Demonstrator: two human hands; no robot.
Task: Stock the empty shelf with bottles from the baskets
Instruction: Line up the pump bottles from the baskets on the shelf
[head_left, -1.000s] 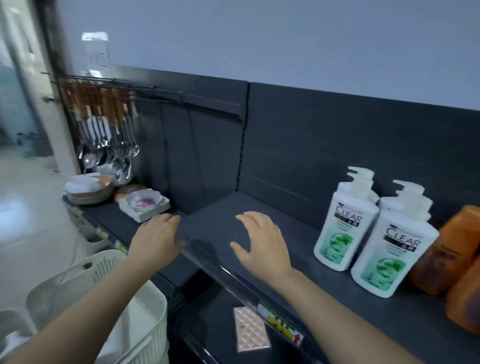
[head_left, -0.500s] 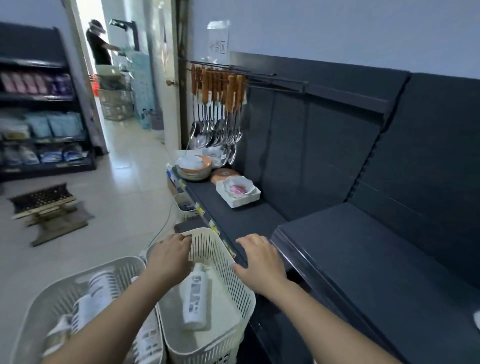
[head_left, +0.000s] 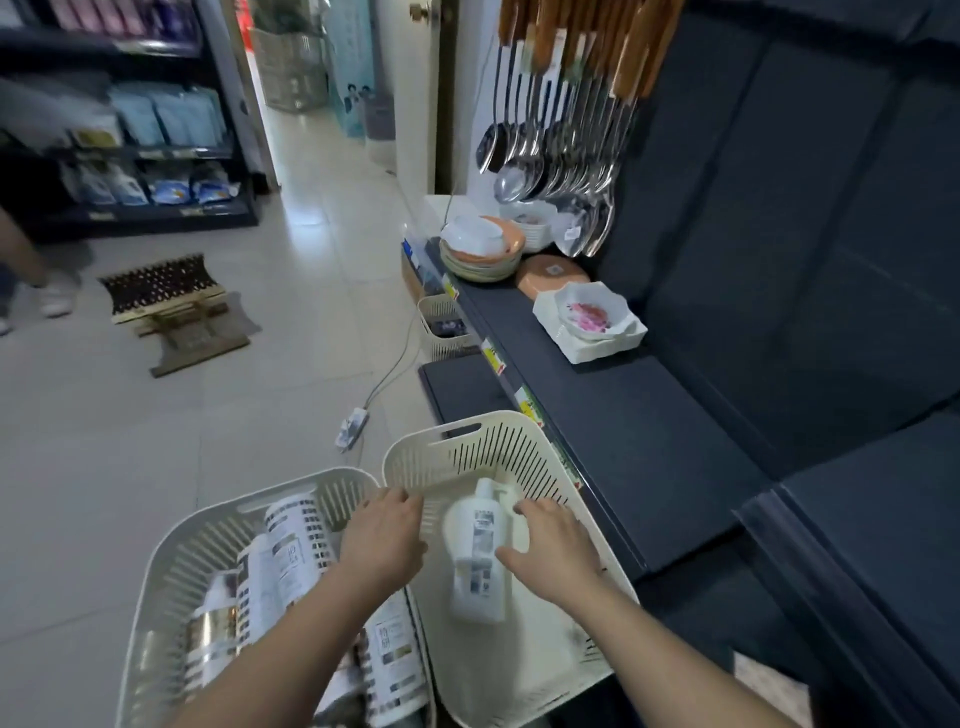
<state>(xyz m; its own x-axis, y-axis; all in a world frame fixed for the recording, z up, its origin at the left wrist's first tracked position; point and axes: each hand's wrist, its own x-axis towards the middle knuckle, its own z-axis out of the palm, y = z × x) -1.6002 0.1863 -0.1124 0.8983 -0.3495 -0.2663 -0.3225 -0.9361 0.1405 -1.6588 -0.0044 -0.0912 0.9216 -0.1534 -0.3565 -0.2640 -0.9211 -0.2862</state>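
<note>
Left of the right basket, another basket holds several bottles. My left hand is at the right basket's left rim, fingers relaxed and empty. One white bottle lies inside it. My right hand is spread beside the bottle.

Label print on white bottle blurred, unreadable; left basket cut by bottom edge; hanging utensils cropped at top edge; bystander's leg cropped at left edge.

Bare forearms, bare left hand and right hand, nails seemingly trimmed short.
</note>
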